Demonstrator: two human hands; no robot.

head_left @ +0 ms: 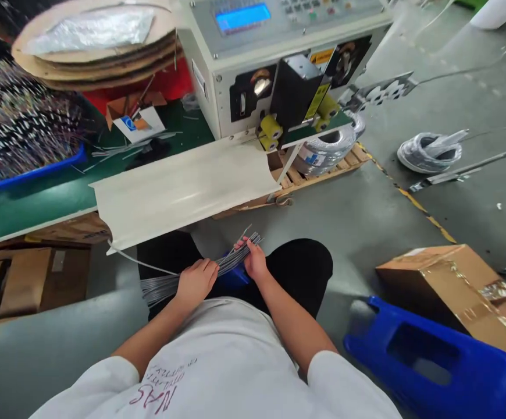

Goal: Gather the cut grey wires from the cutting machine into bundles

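Note:
A bundle of grey cut wires (230, 260) lies across my lap, over black trousers. My left hand (196, 283) is closed round the bundle near its middle. My right hand (254, 260) pinches the wires close to their far ends, which fan out a little. A blue object (234, 277) shows under the bundle between my hands. A white curved chute (183, 189) slopes down from the wire cutting machine (279, 58) toward my knees.
A green bench (30, 195) holds a blue tray of cut wires (17, 128), a small box and stacked cardboard reels. Wire coils sit on a pallet (331, 148) and on the floor (430, 151). A cardboard box (458, 288) and a blue stool (436, 366) are at my right.

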